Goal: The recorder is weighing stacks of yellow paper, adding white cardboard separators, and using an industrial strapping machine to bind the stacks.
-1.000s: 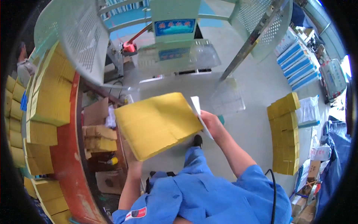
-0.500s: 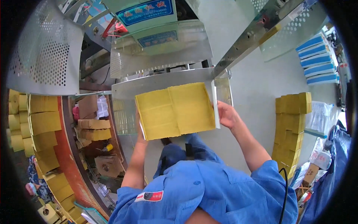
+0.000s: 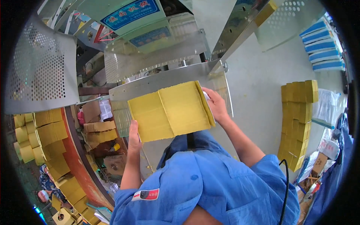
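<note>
A thick yellow bundle of rough-edged paper sheets (image 3: 168,112) lies level between my two hands, in front of my body. A crease runs across its top face, and several layers show along its right end. Closed round the left end is my left hand (image 3: 134,135), its thumb up at the edge and its other fingers hidden. My right hand (image 3: 217,107) grips the right end, with something white showing between its fingers and the paper. Just beyond the bundle is the machine's metal table (image 3: 150,84); whether the two touch I cannot tell.
A clear guard (image 3: 157,52) and a perforated metal panel (image 3: 41,67) stand on the machine. Yellow paper bundles (image 3: 296,120) are piled at right, below blue-and-white packs (image 3: 322,47). More yellow bundles (image 3: 52,131) line the left, where another person (image 3: 47,189) shows.
The bundle has shifted a little left and tilted slightly in the picture. My left thumb now shows at its edge. The white strip at the right end is mostly out of sight. The view has turned.
</note>
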Demonstrator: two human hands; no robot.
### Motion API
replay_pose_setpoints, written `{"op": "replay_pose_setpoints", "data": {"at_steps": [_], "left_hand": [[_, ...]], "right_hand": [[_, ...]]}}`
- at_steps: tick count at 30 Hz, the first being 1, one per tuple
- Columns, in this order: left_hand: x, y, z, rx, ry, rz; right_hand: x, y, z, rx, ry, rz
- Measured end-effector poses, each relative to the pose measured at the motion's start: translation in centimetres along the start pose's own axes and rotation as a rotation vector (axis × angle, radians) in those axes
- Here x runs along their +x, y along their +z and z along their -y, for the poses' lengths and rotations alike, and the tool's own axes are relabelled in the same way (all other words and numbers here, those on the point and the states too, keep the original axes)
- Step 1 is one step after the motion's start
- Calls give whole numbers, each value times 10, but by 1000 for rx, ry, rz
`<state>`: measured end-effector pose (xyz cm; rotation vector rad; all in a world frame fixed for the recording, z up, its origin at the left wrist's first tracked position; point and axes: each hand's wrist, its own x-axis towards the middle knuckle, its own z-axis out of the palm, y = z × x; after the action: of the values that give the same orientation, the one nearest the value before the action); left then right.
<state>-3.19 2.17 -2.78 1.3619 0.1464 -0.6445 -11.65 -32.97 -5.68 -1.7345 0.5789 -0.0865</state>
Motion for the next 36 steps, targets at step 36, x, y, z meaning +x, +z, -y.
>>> {"op": "replay_pose_setpoints", "data": {"at_steps": [36], "left_hand": [[45,41,-43,806,481,263]], "right_hand": [[26,12,89,745,-79,5]]}}
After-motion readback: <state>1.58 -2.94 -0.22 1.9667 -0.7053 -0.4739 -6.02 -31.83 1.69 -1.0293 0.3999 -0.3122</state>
